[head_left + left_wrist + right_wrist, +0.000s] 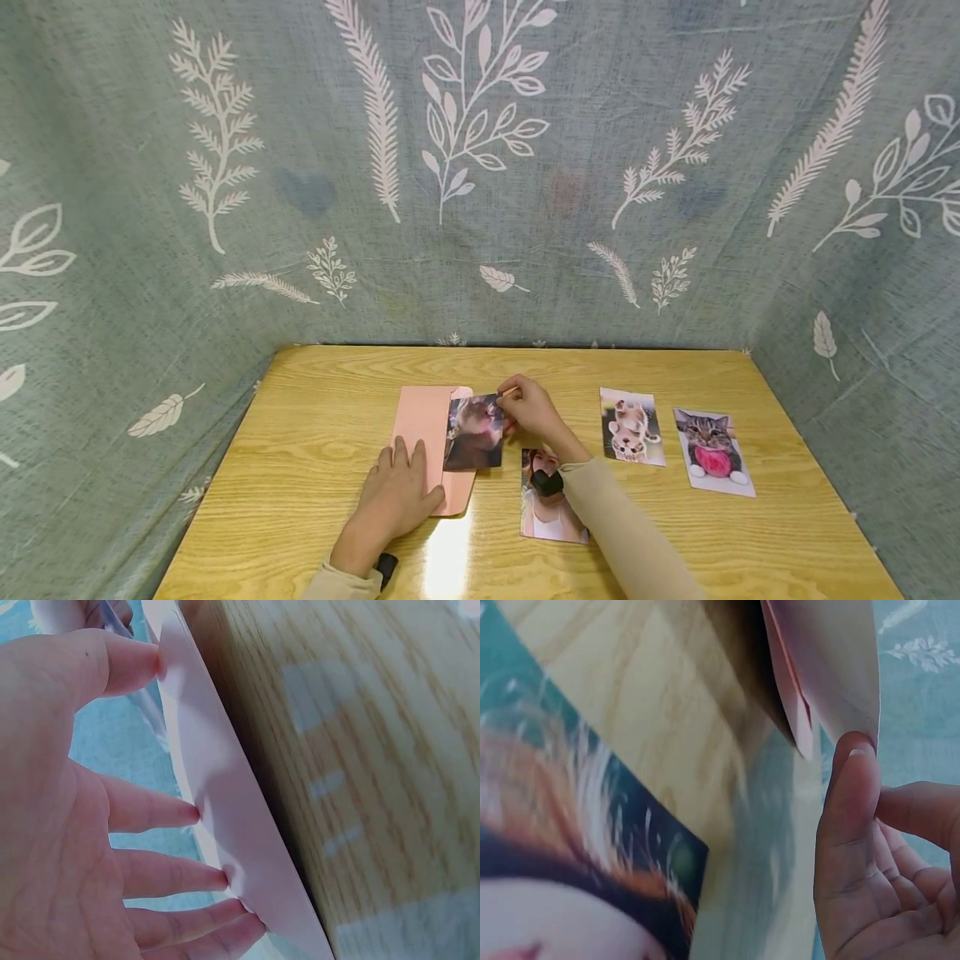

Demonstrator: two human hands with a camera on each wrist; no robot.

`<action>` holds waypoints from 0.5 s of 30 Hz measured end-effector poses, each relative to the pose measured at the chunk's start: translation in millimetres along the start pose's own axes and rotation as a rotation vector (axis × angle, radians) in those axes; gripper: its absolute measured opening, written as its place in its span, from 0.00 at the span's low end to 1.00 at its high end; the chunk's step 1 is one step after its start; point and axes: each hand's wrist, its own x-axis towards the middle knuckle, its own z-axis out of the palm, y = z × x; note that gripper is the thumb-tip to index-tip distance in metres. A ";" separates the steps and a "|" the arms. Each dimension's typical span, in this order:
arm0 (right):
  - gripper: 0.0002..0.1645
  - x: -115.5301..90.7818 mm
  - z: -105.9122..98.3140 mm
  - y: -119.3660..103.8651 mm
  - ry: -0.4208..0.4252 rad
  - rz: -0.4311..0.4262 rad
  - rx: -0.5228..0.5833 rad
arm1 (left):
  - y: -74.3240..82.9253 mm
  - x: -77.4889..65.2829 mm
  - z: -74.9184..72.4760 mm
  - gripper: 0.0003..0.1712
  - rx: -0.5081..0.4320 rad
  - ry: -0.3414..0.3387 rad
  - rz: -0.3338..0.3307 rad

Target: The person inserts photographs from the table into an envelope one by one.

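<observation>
A pink paper envelope [420,412] lies left of the middle of the wooden table. My left hand [401,492] rests on its lower part, fingers spread; in the left wrist view the fingertips press on the pink paper [240,817]. With thumb and forefinger, my right hand [531,408] pinches the upper right corner of a dark photo print [476,437]. That print overlaps the envelope's right side, and its picture is blurred. In the right wrist view, the print's pale back [844,667] is raised beside the envelope's pink edge [787,690].
A photo print of a person [547,517] lies partly under my right wrist. Farther right lie a print of a kitten [632,427] and a print of a cat with a pink ball [714,454]. A grey-blue leaf-patterned cloth [480,250] hangs behind the table [315,417].
</observation>
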 end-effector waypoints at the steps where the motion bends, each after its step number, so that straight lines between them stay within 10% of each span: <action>1: 0.11 0.6 1.5 0.6 -0.005 0.001 -0.004 | 0.0 0.0 -0.3 0.47 0.000 0.000 0.000; 15: 0.10 6.4 18.8 0.3 -0.030 0.018 0.033 | 0.7 -1.2 -0.1 0.48 -0.020 -0.001 0.003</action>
